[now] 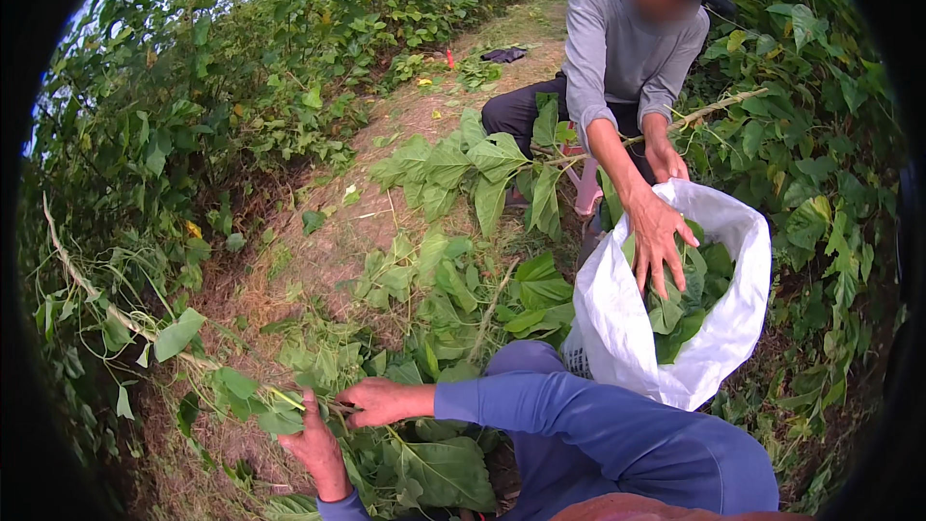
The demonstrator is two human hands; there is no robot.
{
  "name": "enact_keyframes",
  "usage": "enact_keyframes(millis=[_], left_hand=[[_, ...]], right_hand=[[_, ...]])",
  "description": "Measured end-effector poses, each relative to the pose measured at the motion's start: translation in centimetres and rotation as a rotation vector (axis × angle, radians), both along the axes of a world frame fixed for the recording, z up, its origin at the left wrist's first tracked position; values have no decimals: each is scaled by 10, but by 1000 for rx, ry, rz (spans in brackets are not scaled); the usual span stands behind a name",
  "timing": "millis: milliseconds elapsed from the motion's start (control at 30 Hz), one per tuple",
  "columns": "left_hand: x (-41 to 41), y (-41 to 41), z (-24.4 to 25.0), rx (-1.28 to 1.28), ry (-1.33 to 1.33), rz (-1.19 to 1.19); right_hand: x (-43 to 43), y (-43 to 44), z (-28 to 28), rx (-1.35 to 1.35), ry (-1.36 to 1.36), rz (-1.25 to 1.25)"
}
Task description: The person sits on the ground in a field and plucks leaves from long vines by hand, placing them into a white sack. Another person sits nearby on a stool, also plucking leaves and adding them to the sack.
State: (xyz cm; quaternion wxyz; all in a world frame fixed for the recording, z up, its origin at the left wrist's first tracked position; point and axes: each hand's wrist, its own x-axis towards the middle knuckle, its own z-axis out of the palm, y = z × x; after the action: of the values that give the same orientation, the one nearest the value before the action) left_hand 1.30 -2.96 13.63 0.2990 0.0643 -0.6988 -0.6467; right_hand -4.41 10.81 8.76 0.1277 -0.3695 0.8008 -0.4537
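Observation:
A long leafy branch (134,325) slants from the far left down to my two hands. My left hand (318,449) grips its stem, the thumb lying along the top. Close beside it, my right hand (387,403) closes on the stem just to the right. Small leaves and thin tendrils hang off the branch's bare left stretch. Broad green leaves (448,474) spread below my hands, partly covering the ground and my legs. By my right knee stands a white woven sack (615,318), its mouth wide and with green leaves (680,333) inside.
Opposite me sits a person (615,36) in a grey top on a pink stool (587,192), one hand (658,239) over the sack's leaves. Another leafy branch (499,159) crosses their lap. Cut foliage (434,268) covers the path between dense plants (217,51). Farther back lies dark cloth (504,55).

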Motion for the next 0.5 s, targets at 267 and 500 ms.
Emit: enact_keyframes(millis=[267, 500], left_hand=[[-1, -7, -7, 2, 38, -30], [-9, -4, -11, -16, 36, 11]], right_hand=[[-16, 18, 14, -93, -92, 10], [-33, 21, 3, -412, -298, -20]])
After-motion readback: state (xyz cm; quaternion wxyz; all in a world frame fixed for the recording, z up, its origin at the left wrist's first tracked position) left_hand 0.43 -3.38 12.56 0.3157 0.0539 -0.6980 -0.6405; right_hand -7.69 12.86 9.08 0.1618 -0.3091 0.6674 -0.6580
